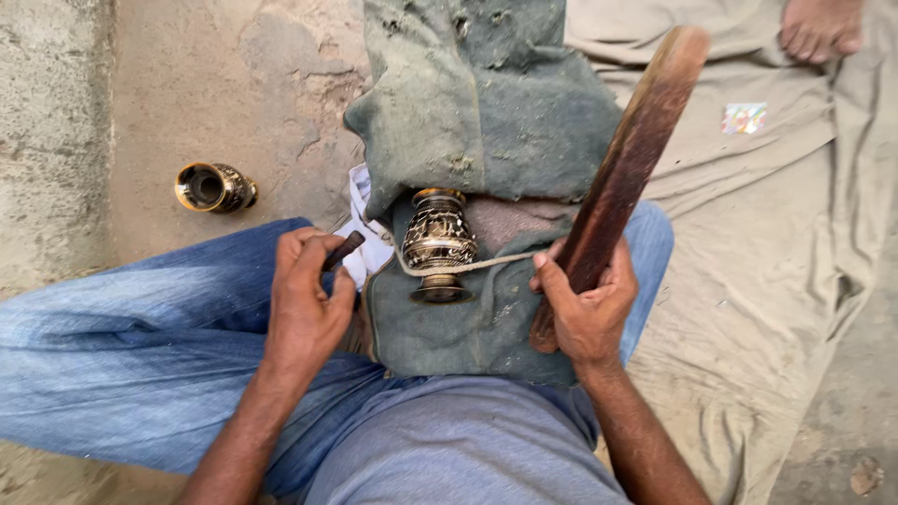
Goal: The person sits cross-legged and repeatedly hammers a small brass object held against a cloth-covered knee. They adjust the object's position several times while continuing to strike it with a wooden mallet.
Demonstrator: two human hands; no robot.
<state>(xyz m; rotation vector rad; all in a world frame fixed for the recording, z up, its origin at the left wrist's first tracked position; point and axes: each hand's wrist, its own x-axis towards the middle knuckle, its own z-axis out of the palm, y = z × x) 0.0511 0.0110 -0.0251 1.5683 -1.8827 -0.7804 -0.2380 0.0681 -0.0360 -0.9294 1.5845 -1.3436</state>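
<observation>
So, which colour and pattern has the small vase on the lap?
Brass-gold vase with dark engraved ornament, seen in the head view.

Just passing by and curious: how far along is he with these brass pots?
One brass pot lies aside on the floor. In hand: an engraved pot on the lap cloth, cord round its neck; left hand holds a small tool, right hand a wooden bat. What remains can't be told.

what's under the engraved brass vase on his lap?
The brass vase lies on a grey-green cloth spread over the person's jeans; a cord runs from its neck toward the right hand. Whatever lies under the cloth is covered.
</observation>
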